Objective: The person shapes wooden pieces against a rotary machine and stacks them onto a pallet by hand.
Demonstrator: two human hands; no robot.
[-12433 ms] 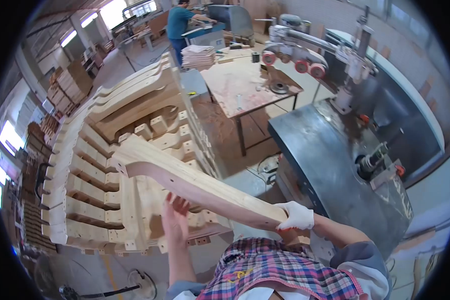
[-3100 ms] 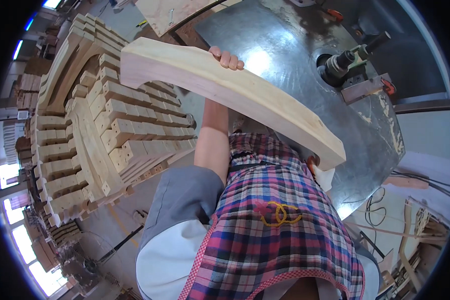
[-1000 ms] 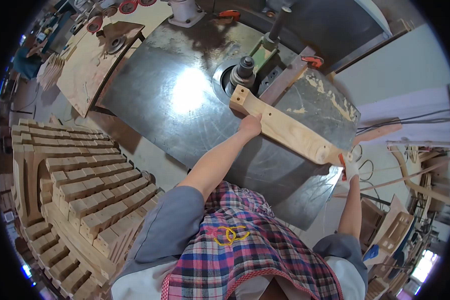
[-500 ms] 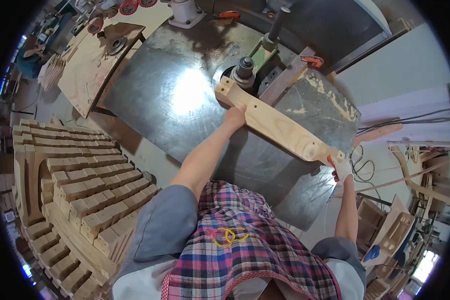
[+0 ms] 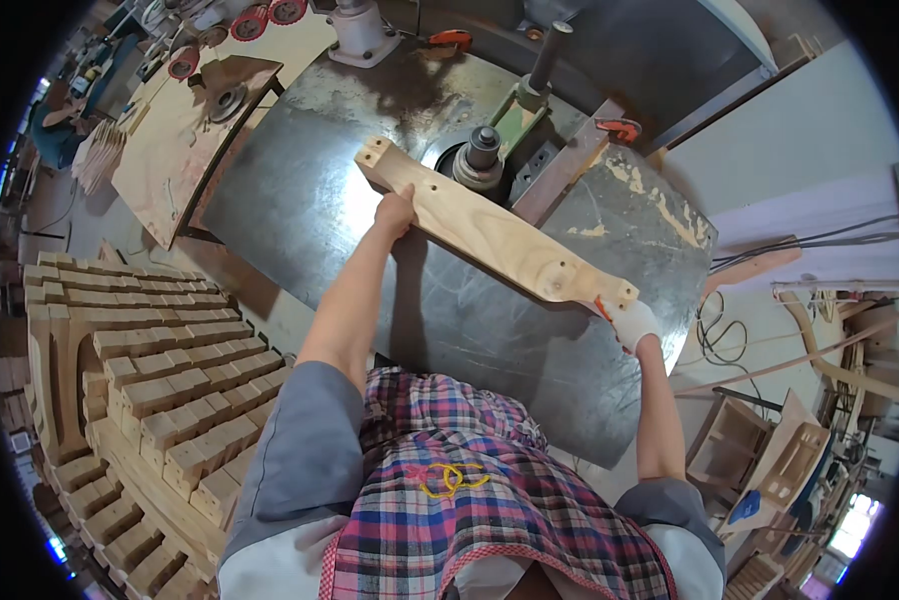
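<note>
A long pale wooden furniture leg (image 5: 495, 238), with shaped ends and drilled holes, lies slantwise above the metal machine table. My left hand (image 5: 397, 212) grips its near edge toward the far left end; the fingers beneath are partly hidden. At the other end, my right hand (image 5: 632, 325), in a white glove with orange-red on it, is closed around the narrow tip. The leg's far edge sits close to the upright spindle (image 5: 483, 150); whether they touch I cannot tell.
The steel table (image 5: 310, 170) carries a wooden fence (image 5: 570, 165) and an orange clamp (image 5: 620, 130). Stacked wooden pieces (image 5: 185, 375) stand at the left. A side bench (image 5: 185, 150) holds a metal disc. Cables (image 5: 725, 335) hang at the right. Another person (image 5: 60, 125) is far left.
The wooden leg has shifted left past the spindle, with both hands moving along with it. Its left end now reaches well beyond the spindle. Both hands keep their hold.
</note>
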